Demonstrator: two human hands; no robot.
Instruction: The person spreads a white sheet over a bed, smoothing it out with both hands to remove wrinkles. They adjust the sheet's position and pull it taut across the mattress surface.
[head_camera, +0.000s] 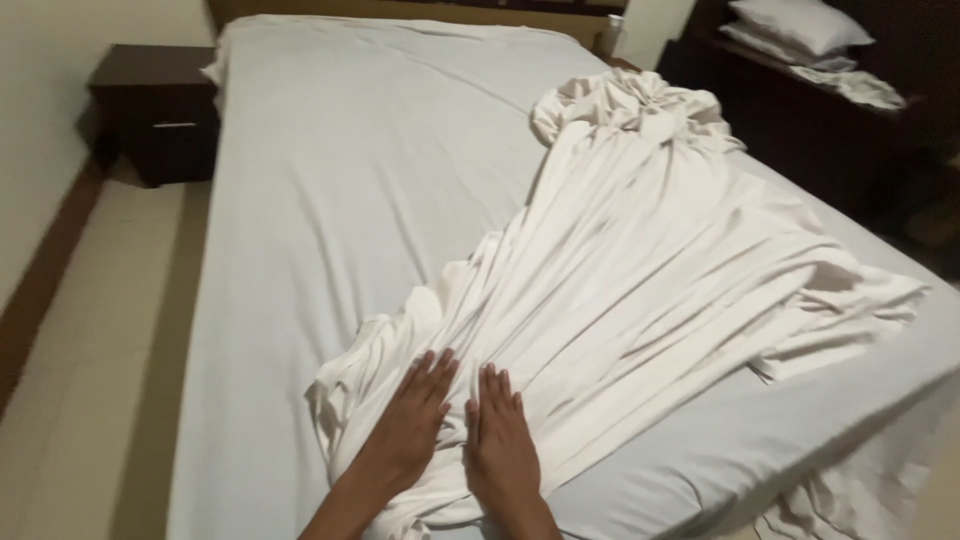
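On a wide bed (330, 200) covered by a pale fitted sheet, seen from above, a loose white sheet (640, 260) lies bunched in long folds, running from the near edge to a knotted heap near the headboard. The left hand (415, 415) and right hand (500, 445) rest side by side, flat and open with fingers stretched, pressing the sheet's near end; neither grips anything. The sheet looks only partly smoothed: most remains rumpled, with one corner spilling over the right side. The bed's left half is bare. A dark nightstand (155, 110) stands beside the bed, and pillows (800, 25) rest on dark furniture at the far right.
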